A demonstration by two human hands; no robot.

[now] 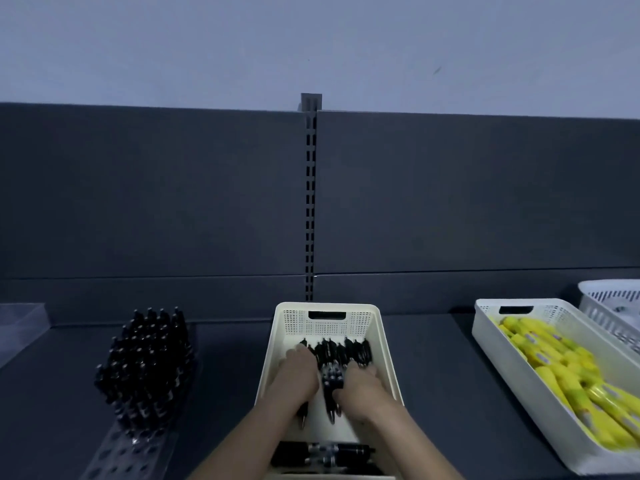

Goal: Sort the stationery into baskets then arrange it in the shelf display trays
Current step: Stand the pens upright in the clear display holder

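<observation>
Shelf [433, 375], front edge, centre: basket [327, 308] of pens [356, 351].
Left hand [298, 374] and right hand [363, 388] inside basket, each grasping pens.

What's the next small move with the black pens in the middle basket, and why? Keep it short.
Probably lift the black pens clear of the cream basket toward the perforated tray on the left. The left hand and right hand grip pens, and the tray's near holes are unfilled while upright pens fill its far end.
</observation>
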